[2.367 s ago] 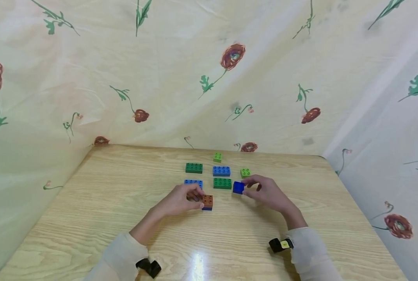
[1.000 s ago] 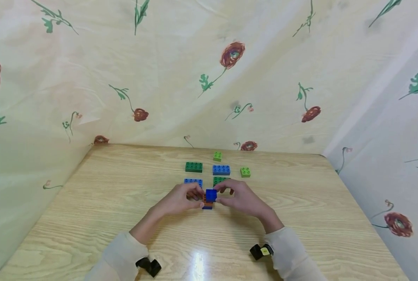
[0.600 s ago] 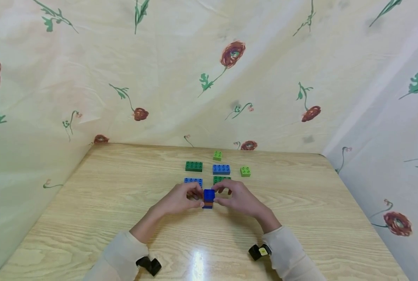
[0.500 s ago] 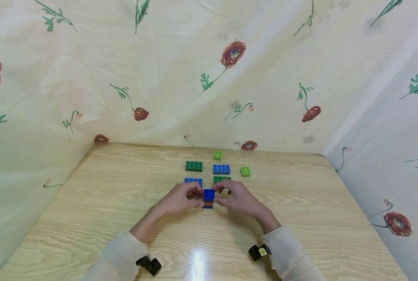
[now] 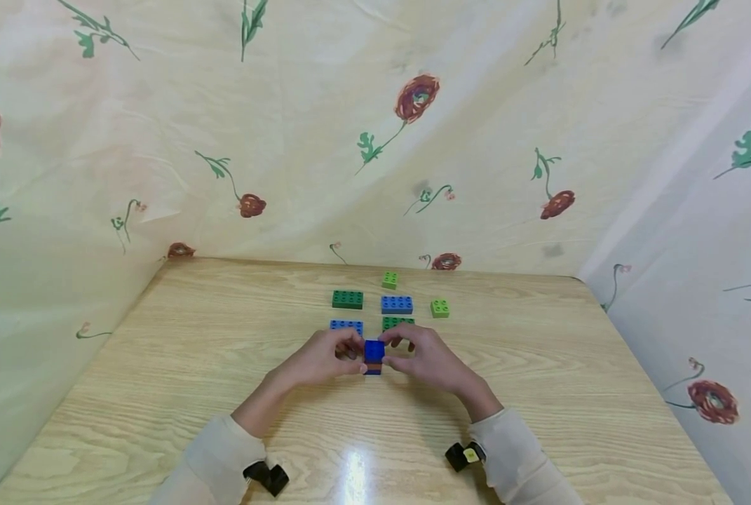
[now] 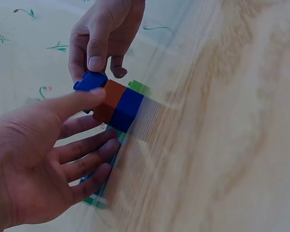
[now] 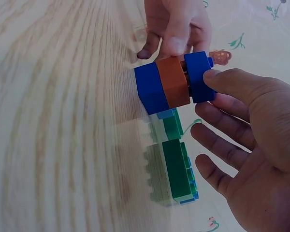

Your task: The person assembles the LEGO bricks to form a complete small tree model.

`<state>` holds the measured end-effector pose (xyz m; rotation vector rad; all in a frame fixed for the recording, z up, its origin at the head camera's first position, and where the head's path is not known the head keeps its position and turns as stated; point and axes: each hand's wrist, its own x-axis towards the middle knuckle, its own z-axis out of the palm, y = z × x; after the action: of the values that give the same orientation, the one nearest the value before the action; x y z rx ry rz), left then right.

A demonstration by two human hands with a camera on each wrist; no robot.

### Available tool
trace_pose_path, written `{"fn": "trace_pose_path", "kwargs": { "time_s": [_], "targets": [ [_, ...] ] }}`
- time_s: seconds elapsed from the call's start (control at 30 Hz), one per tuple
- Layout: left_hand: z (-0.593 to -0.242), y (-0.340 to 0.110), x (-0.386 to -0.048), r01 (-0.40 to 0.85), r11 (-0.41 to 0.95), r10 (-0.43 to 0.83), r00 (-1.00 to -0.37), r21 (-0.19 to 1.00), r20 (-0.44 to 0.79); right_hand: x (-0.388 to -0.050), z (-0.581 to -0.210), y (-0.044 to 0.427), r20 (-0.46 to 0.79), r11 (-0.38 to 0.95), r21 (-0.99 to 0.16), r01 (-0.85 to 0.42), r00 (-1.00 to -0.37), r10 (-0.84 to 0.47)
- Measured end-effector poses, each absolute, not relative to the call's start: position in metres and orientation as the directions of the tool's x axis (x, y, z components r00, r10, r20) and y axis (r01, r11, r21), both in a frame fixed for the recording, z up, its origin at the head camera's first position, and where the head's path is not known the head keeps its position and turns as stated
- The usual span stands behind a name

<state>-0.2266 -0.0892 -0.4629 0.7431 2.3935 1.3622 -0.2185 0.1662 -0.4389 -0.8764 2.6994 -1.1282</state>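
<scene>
Near the middle of the table a small toy-brick stack stands upright. A dark blue building brick (image 7: 150,88) is its base, and an orange-brown brick (image 7: 173,83) sits on that one. My left hand (image 5: 321,360) pinches the orange-brown brick between thumb and fingers. A second dark blue brick (image 5: 374,351) rests over the orange-brown one, pinched by my right hand (image 5: 430,356). In the right wrist view a narrow gap with studs shows between the orange-brown brick and this top brick. The remaining fingers of both hands are spread loosely, touching nothing visible.
Behind the stack lie a blue brick (image 5: 346,326) and a green brick (image 5: 399,322), partly hidden by my hands. Farther back are a green brick (image 5: 347,299), a blue brick (image 5: 397,304) and two lime bricks, one rear (image 5: 390,280), one right (image 5: 440,308). Patterned cloth (image 5: 299,140) borders the table.
My right hand has carried the dark blue brick leftward and lowered it over the orange-brown brick. My left hand has kept its grip in place. The last half second shows almost no motion.
</scene>
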Motion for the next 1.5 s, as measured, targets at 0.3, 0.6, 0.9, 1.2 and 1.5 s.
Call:
{"fn": "trace_pose_path", "kwargs": {
  "time_s": [0.3, 0.6, 0.9, 1.2, 1.5],
  "targets": [
    [-0.450, -0.085, -0.222, 0.316, 0.412, 0.493, -0.866, 0.854, 0.083, -0.218, -0.437, 0.166, 0.121, 0.578, -0.665, -0.472, -0.833, -0.540],
    [-0.450, -0.084, -0.221, 0.318, 0.408, 0.490, -0.867, 0.856, 0.088, -0.218, -0.437, 0.165, 0.118, 0.579, -0.670, -0.465, -0.836, -0.536],
    [-0.451, -0.086, -0.223, 0.300, 0.405, 0.489, -0.869, 0.864, 0.072, -0.218, -0.437, 0.164, 0.107, 0.593, -0.662, -0.458, -0.841, -0.530],
    [-0.453, -0.087, -0.224, 0.295, 0.399, 0.495, -0.866, 0.868, 0.067, -0.218, -0.437, 0.164, 0.123, 0.579, -0.670, -0.466, -0.838, -0.532],
    [-0.453, -0.087, -0.223, 0.270, 0.392, 0.501, -0.864, 0.879, 0.041, -0.218, -0.441, 0.164, 0.130, 0.560, -0.682, -0.470, -0.832, -0.539]
  ]
}}
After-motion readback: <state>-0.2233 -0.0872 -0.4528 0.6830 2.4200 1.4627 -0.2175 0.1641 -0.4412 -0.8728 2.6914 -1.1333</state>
